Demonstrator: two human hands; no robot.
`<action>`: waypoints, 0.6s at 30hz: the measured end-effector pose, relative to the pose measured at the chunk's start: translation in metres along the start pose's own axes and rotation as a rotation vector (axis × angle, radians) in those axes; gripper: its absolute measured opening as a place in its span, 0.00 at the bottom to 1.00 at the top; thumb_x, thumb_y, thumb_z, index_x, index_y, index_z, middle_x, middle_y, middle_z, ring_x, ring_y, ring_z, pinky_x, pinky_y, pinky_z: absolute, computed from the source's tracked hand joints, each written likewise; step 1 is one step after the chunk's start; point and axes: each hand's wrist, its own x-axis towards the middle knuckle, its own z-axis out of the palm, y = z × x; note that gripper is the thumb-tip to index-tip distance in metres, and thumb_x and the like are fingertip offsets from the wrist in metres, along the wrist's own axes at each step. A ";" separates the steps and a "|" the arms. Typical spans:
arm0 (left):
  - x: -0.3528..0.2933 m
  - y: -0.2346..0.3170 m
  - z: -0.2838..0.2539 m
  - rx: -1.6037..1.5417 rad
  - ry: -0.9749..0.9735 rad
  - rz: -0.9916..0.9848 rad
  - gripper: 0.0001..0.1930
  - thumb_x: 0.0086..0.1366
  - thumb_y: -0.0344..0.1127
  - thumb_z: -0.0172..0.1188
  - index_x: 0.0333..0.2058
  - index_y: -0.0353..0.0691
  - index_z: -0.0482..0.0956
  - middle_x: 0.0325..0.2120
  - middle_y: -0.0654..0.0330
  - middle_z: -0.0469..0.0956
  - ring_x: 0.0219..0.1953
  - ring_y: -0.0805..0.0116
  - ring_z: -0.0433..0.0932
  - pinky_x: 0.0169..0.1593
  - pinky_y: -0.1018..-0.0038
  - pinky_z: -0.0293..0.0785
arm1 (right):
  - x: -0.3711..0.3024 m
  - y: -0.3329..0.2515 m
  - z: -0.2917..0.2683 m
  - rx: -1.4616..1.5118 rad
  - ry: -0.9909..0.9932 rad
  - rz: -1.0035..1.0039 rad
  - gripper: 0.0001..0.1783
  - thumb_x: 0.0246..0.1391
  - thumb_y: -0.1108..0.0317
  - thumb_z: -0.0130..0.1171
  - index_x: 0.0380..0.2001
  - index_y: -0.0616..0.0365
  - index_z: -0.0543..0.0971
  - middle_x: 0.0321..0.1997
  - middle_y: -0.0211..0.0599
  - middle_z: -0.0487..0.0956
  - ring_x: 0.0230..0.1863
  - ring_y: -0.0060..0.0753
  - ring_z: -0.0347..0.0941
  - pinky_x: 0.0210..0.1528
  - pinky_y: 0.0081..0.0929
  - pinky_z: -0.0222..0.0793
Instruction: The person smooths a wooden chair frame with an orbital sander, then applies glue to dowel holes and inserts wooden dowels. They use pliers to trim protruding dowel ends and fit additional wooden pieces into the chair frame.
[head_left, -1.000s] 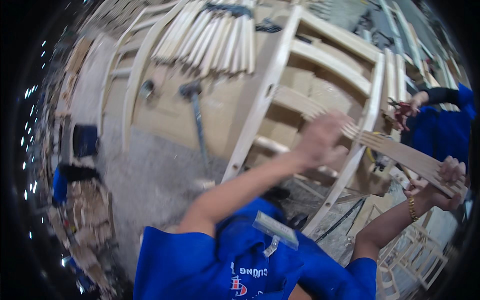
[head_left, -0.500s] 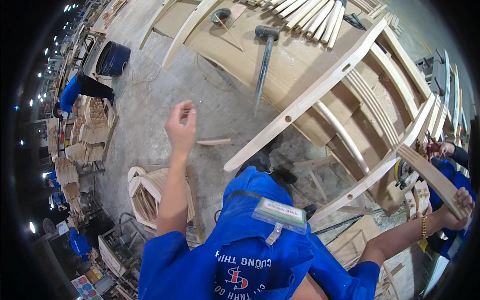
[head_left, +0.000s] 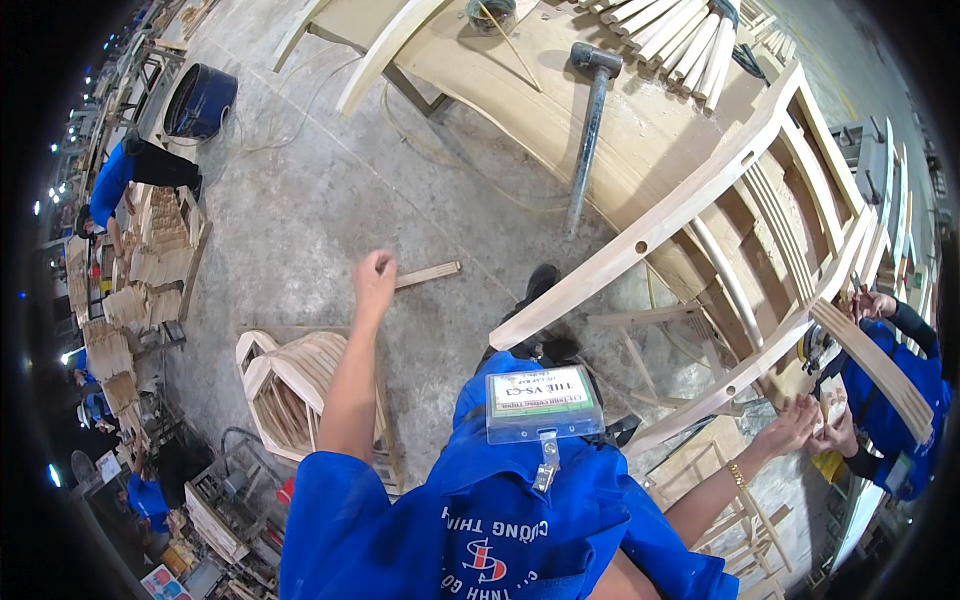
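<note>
My left hand is raised over the concrete floor with its fingers curled; I see nothing in them. Beyond it, a short wooden stick lies on the floor. At the right, my right hand reaches out past the curved wooden frame, its fingers stretched. The fingertips are close to a small pale wood piece at a co-worker's hand; whether they touch it I cannot tell. Above them, a curved wooden slat juts from the frame, and my hand is off it.
A hammer lies on the cardboard-covered table, with a bundle of wooden rods behind it. Stacked wooden frames stand on the floor at left. A co-worker in blue stands at right; a dark blue tub is farther off.
My right hand has let go of the slat's outer end and moved left, toward the co-worker's hand and the small wood piece. My left hand has lowered, its fingers curling tighter.
</note>
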 end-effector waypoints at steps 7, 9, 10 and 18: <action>-0.105 -0.125 -0.027 0.080 -0.093 -0.387 0.10 0.57 0.32 0.58 0.36 0.34 0.81 0.30 0.50 0.81 0.37 0.59 0.81 0.44 0.68 0.74 | -0.137 0.002 0.069 0.086 -0.445 0.061 0.15 0.63 0.73 0.46 0.52 0.64 0.70 0.42 0.41 0.77 0.38 0.30 0.75 0.38 0.25 0.73; -0.143 -0.150 -0.039 0.064 -0.065 -0.272 0.10 0.57 0.32 0.58 0.36 0.35 0.81 0.30 0.50 0.81 0.37 0.60 0.81 0.43 0.68 0.74 | -0.183 0.016 0.084 0.074 -0.646 0.123 0.15 0.64 0.71 0.46 0.51 0.64 0.71 0.40 0.39 0.77 0.36 0.30 0.75 0.39 0.26 0.73; -0.163 -0.161 -0.046 0.110 -0.101 -0.332 0.10 0.56 0.32 0.58 0.36 0.36 0.81 0.30 0.51 0.81 0.36 0.60 0.81 0.43 0.68 0.74 | -0.209 0.024 0.085 0.077 -0.689 0.171 0.13 0.61 0.74 0.49 0.49 0.64 0.72 0.40 0.39 0.77 0.37 0.28 0.74 0.38 0.25 0.73; -0.203 -0.222 -0.089 0.204 -0.326 -0.298 0.10 0.56 0.36 0.59 0.36 0.40 0.81 0.32 0.52 0.81 0.37 0.58 0.81 0.44 0.68 0.74 | -0.378 0.097 0.044 -0.156 -0.734 0.790 0.13 0.60 0.69 0.55 0.46 0.64 0.73 0.35 0.35 0.78 0.30 0.24 0.75 0.31 0.23 0.73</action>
